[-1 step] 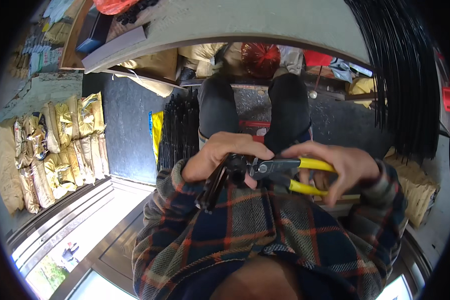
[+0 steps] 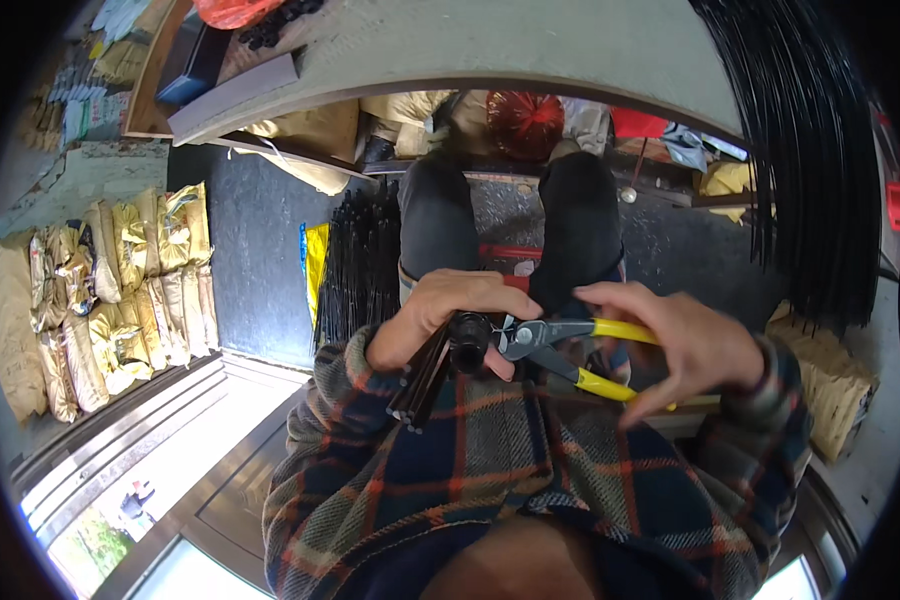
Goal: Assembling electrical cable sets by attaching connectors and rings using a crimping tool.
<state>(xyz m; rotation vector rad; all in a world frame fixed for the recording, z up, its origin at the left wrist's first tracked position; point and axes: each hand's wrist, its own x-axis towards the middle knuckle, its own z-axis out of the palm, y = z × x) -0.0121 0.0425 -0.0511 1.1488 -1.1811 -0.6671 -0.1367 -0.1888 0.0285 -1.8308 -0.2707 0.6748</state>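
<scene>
My left hand (image 2: 440, 305) is closed around a bundle of thin black rods (image 2: 425, 385), whose ends point down and to the left. At the top of that bundle sits a dark cylindrical piece (image 2: 468, 345) with a round hollow end, beside my left thumb. Yellow-handled pliers (image 2: 532, 338) reach in from the right, their jaws at the side of the cylindrical piece. A thin bit of wire seems to show at the jaws, too small to make out fully. Around the spread handles lies my right hand (image 2: 695, 345), thumb and fingers on opposite sides.
Between my knees and the wrapped packages (image 2: 120, 300) at the left, more black rods (image 2: 360, 265) stand upright. Long black strands (image 2: 810, 160) hang at the right. A grey worktop (image 2: 530, 45) crosses ahead, with bags and a red round bundle (image 2: 523, 125) beneath it.
The pliers' handles have spread wider apart, the lower one swinging down. My right hand has opened with them and shifted slightly left. My left hand keeps its hold on the rods.
</scene>
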